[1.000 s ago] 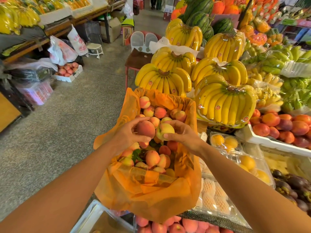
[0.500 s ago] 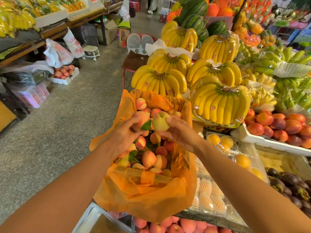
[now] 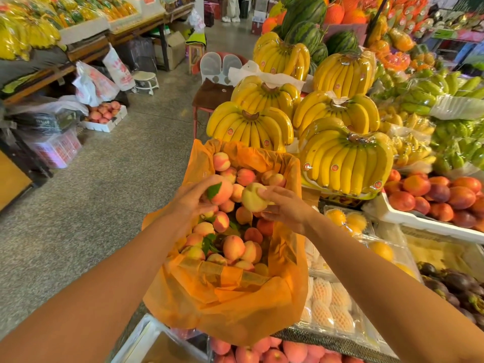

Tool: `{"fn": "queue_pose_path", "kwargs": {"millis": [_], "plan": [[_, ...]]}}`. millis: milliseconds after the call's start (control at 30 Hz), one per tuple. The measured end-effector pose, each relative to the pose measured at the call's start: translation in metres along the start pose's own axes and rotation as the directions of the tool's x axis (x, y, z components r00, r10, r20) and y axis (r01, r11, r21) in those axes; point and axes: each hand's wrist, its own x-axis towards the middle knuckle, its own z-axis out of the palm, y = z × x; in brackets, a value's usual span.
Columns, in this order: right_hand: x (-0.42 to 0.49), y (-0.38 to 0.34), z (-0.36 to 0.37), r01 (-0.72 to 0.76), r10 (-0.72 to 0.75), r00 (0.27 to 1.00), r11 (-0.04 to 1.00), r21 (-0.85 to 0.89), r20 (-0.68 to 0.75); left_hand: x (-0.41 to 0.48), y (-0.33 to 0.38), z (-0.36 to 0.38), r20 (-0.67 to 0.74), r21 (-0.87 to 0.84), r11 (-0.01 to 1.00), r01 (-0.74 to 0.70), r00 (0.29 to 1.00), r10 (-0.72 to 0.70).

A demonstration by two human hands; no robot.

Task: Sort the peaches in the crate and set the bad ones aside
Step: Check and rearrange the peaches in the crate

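Note:
A crate lined with an orange plastic bag [image 3: 235, 307] is full of peaches [image 3: 233, 247]. My left hand [image 3: 190, 197] holds a reddish-orange peach with a green leaf [image 3: 222, 191] above the pile. My right hand [image 3: 285, 205] grips a pale yellow peach [image 3: 252, 197] beside it, over the middle of the crate. The two held peaches are close together, a small gap between them. Both forearms reach in from the bottom of the view.
Wrapped banana bunches [image 3: 343, 163] stand just behind and right of the crate. A white tray of nectarines [image 3: 429, 195] is at the right, boxed yellow fruit [image 3: 348, 221] and netted fruit [image 3: 327, 299] beside the crate. More peaches [image 3: 272, 353] lie below. Grey floor [image 3: 104, 200] spreads left.
Both hands lifted their peaches up and toward the far side of the crate. The left peach now shows a green leaf; the right hand turned the pale peach.

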Motion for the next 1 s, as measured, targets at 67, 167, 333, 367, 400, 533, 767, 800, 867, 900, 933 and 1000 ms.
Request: {"fn": "queue_pose_path", "kwargs": {"millis": [67, 167, 333, 367, 400, 533, 767, 800, 867, 900, 933, 1000], "plan": [[0.003, 0.002, 0.0, 0.004, -0.009, 1.0, 0.967, -0.256, -0.018, 0.001, -0.006, -0.014, -0.011, 0.246, 0.945, -0.217, 0.974, 0.226], [0.008, 0.009, 0.003, 0.066, 0.008, 0.993, 0.784, -0.618, 0.116, -0.001, -0.008, -0.031, 0.028, 0.406, 0.87, -0.281, 0.955, 0.295], [0.018, 0.019, 0.018, 0.105, 0.312, 0.928, 0.312, -0.944, 0.206, -0.003, -0.012, -0.043, 0.071, 0.449, 0.846, -0.29, 0.955, 0.29], [0.02, 0.021, 0.02, 0.122, 0.358, 0.913, 0.216, -0.969, 0.195, -0.001, -0.013, -0.044, 0.077, 0.443, 0.848, -0.292, 0.955, 0.288], [0.021, 0.023, 0.021, 0.143, 0.404, 0.897, 0.122, -0.982, 0.181, 0.0, -0.012, -0.045, 0.082, 0.436, 0.851, -0.291, 0.955, 0.284], [0.021, 0.035, 0.021, 0.191, 0.476, 0.873, -0.139, -0.972, 0.103, 0.009, -0.015, -0.046, 0.131, 0.397, 0.87, -0.293, 0.956, 0.262], [0.026, 0.052, 0.024, 0.247, 0.503, 0.854, -0.166, -0.955, 0.134, 0.013, -0.02, -0.04, 0.221, 0.324, 0.91, -0.257, 0.956, 0.192], [0.027, 0.054, 0.022, 0.238, 0.513, 0.849, -0.151, -0.959, 0.13, 0.013, -0.02, -0.039, 0.232, 0.317, 0.916, -0.245, 0.957, 0.176], [0.03, 0.055, 0.019, 0.218, 0.522, 0.843, -0.115, -0.969, 0.128, 0.012, -0.019, -0.037, 0.253, 0.313, 0.92, -0.237, 0.954, 0.16], [0.032, 0.054, 0.016, 0.206, 0.526, 0.841, -0.088, -0.975, 0.13, 0.011, -0.018, -0.036, 0.26, 0.311, 0.921, -0.233, 0.953, 0.153], [0.033, 0.052, 0.014, 0.189, 0.523, 0.841, -0.043, -0.981, 0.139, 0.011, -0.017, -0.035, 0.265, 0.306, 0.925, -0.226, 0.953, 0.145], [0.033, 0.047, 0.009, 0.133, 0.501, 0.843, 0.154, -0.979, 0.194, 0.01, -0.016, -0.033, 0.273, 0.296, 0.931, -0.211, 0.953, 0.129]]}}
